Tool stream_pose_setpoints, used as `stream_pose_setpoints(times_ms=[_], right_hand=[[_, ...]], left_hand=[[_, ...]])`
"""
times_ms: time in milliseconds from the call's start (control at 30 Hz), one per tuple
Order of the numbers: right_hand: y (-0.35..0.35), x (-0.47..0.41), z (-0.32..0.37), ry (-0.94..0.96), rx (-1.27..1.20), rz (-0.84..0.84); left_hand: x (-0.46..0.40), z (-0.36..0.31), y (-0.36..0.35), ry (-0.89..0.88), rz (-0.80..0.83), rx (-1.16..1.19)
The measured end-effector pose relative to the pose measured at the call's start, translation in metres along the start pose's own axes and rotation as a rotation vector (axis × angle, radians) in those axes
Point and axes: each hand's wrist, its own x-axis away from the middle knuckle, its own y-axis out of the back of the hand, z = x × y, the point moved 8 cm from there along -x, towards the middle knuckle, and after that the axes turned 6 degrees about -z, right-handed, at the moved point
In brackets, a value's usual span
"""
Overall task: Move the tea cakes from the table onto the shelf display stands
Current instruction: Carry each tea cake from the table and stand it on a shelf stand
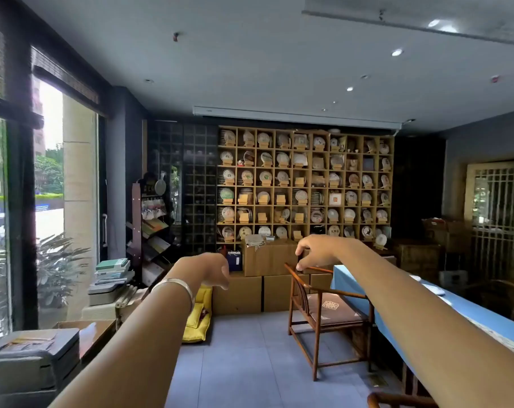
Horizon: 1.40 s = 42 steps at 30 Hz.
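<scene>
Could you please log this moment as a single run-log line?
left hand: empty, raised | right hand: empty, raised | tea cakes: none held | shelf: far wall | table: at right

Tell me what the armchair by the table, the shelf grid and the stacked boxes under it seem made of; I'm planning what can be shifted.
Armchair: looks like reddish-brown wood with a smooth, slightly glossy finish, thin spindles, and a dark fabric cushion. Shelf grid: pale, matte wood or wood-look board; I can't tell which. Stacked boxes: probably plain brown cardboard, given the flat dull faces and seams.
</scene>
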Motion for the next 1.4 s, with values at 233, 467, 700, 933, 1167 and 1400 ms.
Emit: stream_pose_setpoints(times_ms=[233,467,700,933,1167,1400], right_hand=[[-0.021,-0.119,-0.052,0.003,-0.013,0.015],[-0.032,-0.228,-0.108,0.022,-0.069,0.043],[-0.051,-0.315,-0.171,-0.040,-0.135,0.052],[-0.064,-0.416,-0.244,-0.108,-0.122,0.050],[-0.070,-0.531,-0.337,-0.256,-0.108,0.006],[-0.080,-0.597,-0.424,-0.404,-0.058,-0.022]], left_hand=[[-0.125,0.003,-0.010,0.010,0.005,0.063],[-0.252,-0.007,-0.013,0.017,0.004,0.085],[-0.370,-0.006,-0.050,0.014,0.058,0.033],[-0.510,-0.004,-0.071,-0.056,0.078,0.076],[-0.681,-0.032,-0.072,-0.234,0.081,0.095],[-0.817,-0.084,-0.104,-0.396,0.090,0.047]])
